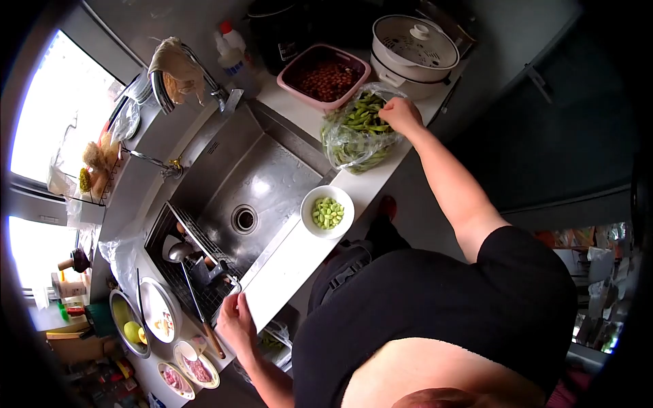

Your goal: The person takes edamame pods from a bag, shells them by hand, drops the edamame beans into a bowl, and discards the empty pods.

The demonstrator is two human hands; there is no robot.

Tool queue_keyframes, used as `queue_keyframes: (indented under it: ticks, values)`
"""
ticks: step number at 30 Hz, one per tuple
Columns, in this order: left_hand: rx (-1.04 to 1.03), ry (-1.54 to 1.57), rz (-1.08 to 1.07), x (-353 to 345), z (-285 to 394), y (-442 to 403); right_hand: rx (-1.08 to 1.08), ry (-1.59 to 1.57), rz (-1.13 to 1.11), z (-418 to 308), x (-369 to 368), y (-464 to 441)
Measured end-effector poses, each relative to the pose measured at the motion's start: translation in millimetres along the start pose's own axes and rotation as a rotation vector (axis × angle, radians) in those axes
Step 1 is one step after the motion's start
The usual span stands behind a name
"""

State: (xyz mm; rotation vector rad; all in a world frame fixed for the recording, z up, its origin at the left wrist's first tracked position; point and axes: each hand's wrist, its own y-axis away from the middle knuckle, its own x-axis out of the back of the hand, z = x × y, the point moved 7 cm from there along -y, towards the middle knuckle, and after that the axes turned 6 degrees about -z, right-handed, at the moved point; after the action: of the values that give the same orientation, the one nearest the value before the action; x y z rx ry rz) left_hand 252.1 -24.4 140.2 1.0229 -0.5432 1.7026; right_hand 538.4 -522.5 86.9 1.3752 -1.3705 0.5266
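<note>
My right hand [403, 114] is closed at the top of a clear plastic bag [333, 146], its fingertips pinched on a green bean pod among the other pods [365, 112]. Below the bag, a white bowl [307, 221] of shelled pale-green beans [328, 213] stands on the counter edge. My left hand [236, 323] hangs at the counter's front edge by the dish rack, fingers loosely curled and apart, with nothing visible in them. Close under it is another plastic bag [282, 333] with green scraps, partly hidden by my forearm.
A steel sink [272, 173] lies ahead, with a black rack [204, 238] and a ladle [178, 252]. Behind the pods stand a pink basin [292, 83] of reddish-brown beans and a lidded white pot [408, 68]. Plates of meat [197, 369] sit at lower left.
</note>
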Motion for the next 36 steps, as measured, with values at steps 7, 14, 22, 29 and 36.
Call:
queue_keyframes:
  ticks: [7, 14, 22, 29, 36]
  values:
    - [-0.328, 0.321, -0.162, -64, 112, -45, 0.335, -1.324, -0.177, -23, -13, 41]
    - [-0.151, 1.074, -0.621, -112, 161, -52, 0.659, -1.353, -0.925, -157, -71, 186]
    - [-0.170, 0.914, -0.189, -84, 113, -45, 0.726, -0.988, -0.659, -184, -107, 201]
    - [-0.384, 0.375, 0.008, -66, 112, -33, 0.707, -0.986, -0.738, -198, -129, 208]
    - [-0.425, 0.377, 0.077, -62, 112, -31, 0.756, -0.846, -0.684, -205, -125, 210]
